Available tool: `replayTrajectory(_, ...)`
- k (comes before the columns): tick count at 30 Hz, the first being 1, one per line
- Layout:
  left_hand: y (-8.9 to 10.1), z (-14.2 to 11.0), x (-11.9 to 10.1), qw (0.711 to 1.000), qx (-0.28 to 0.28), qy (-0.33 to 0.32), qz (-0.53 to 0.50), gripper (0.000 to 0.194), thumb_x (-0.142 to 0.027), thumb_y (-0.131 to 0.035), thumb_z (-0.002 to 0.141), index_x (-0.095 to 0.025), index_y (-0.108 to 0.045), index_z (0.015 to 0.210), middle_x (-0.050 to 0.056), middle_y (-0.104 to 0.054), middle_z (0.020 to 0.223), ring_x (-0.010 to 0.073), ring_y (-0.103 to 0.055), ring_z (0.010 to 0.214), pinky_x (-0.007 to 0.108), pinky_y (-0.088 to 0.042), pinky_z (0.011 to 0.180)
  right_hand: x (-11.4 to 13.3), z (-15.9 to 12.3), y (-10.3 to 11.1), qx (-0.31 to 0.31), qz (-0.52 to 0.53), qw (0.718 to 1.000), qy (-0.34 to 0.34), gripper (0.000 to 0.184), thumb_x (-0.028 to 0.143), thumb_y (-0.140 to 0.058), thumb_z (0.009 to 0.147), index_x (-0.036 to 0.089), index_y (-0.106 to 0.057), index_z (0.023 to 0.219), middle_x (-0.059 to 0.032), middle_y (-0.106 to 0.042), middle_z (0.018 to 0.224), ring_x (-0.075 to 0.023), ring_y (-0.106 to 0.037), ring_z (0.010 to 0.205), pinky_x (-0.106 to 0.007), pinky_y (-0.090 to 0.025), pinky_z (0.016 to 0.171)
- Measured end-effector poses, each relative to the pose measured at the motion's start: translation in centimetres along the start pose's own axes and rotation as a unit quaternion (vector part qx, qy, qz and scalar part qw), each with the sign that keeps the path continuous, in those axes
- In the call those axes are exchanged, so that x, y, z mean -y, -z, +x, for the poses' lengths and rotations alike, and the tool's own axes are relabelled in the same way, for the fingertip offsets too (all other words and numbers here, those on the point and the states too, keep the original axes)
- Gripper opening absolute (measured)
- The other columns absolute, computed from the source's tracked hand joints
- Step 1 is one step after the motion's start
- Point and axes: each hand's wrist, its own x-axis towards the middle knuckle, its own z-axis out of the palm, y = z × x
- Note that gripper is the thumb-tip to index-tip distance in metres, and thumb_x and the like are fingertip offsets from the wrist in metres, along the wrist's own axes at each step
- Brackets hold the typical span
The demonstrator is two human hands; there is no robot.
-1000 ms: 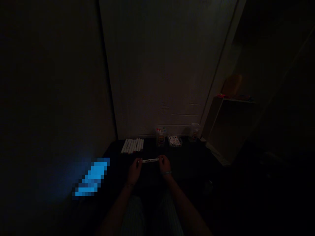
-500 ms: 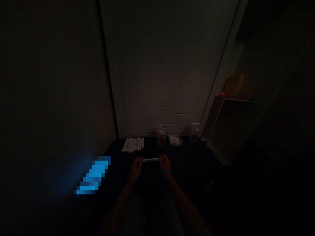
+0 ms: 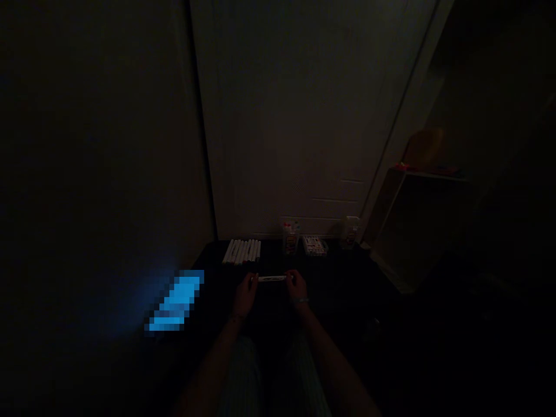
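A white marker (image 3: 271,278) with dark print on its barrel lies level between my two hands, above the dark table (image 3: 269,304). My left hand (image 3: 247,291) pinches its left end, and my right hand (image 3: 296,286) grips the right end. Beyond my left hand, several white markers (image 3: 242,252) lie side by side in a row. Behind my right hand stands a clear container (image 3: 291,240) with markers in it, red caps among them. Beside it lies a flat pack (image 3: 314,246) with a patterned front. The dim light hides finger detail.
Toward the back right of the table stands another clear container (image 3: 349,233). A blurred-out bright blue screen (image 3: 178,301) glows at the left. A pale panel (image 3: 299,116) rises behind the table, and a cabinet (image 3: 417,226) with things on top stands at the right.
The whole view has shifted slightly, so things appear a little farther right and higher. Both hands still hold the marker, which now looks more level.
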Motion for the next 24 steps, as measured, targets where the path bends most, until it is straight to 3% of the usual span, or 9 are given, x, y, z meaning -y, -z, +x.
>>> replayTrajectory(10, 0.07, 0.0, -0.33, 1.0, 0.002, -0.002, -0.018, 0.033, -0.047, -0.033, 0.079, -0.02, -0.052, 0.077, -0.003, -0.054, 0.065, 0.0106, -0.049, 0.061, 0.02, -0.036, 0.058, 0.18, -0.03, 0.0, -0.009, 0.007, 1.0, -0.007, 0.024, 0.032, -0.037, 0.082, 0.019, -0.057, 0.085, -0.0015, -0.06, 0.079, -0.0126, -0.054, 0.071, -0.022, -0.04, 0.066)
replayTrajectory(18, 0.14, -0.04, -0.53, 0.999, 0.006, 0.005, -0.042, 0.038, -0.052, -0.034, 0.077, -0.02, -0.052, 0.076, -0.004, -0.05, 0.058, 0.0102, -0.047, 0.056, 0.02, -0.035, 0.054, 0.04, -0.1, -0.09, -0.032, 0.003, 0.999, 0.017, 0.026, 0.032, -0.035, 0.084, 0.018, -0.056, 0.091, -0.0045, -0.059, 0.089, -0.0141, -0.053, 0.083, -0.023, -0.039, 0.074)
replayTrajectory(24, 0.34, 0.12, -0.52, 0.995, -0.014, 0.021, -0.095, 0.044, -0.054, -0.027, 0.079, -0.019, -0.053, 0.074, -0.002, -0.052, 0.062, 0.0114, -0.048, 0.058, 0.022, -0.038, 0.059, 0.04, -0.06, 0.18, -0.012, 0.009, 1.0, -0.003, 0.028, 0.034, -0.031, 0.086, 0.021, -0.055, 0.09, -0.0014, -0.06, 0.082, -0.0129, -0.054, 0.074, -0.022, -0.039, 0.068)
